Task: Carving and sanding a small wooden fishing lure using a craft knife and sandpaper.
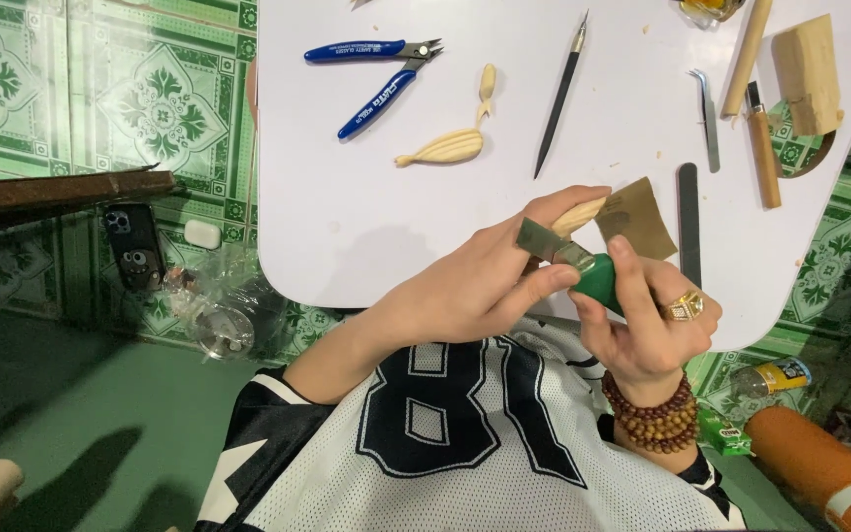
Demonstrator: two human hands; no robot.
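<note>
Close over the table edge, left hand [475, 286] pinches the wood piece [579, 215], long axis pointing up-right, while right hand [647, 320] grips the green-handled knife [568, 258] beneath it.

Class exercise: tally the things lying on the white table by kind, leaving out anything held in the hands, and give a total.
Blue-handled cutters: 1
Carved wooden pieces: 2
Dark needle file: 1
Tweezers: 1
Wood-handled knife: 1
Sandpaper sheet: 1
Flat dark file: 1
Wooden block: 1
Wooden dowel: 1
Total: 10

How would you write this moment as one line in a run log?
left hand: holds small wooden piece | right hand: grips green-handled knife, blade on the piece | white table: blue cutters, carved wooden fish
</note>
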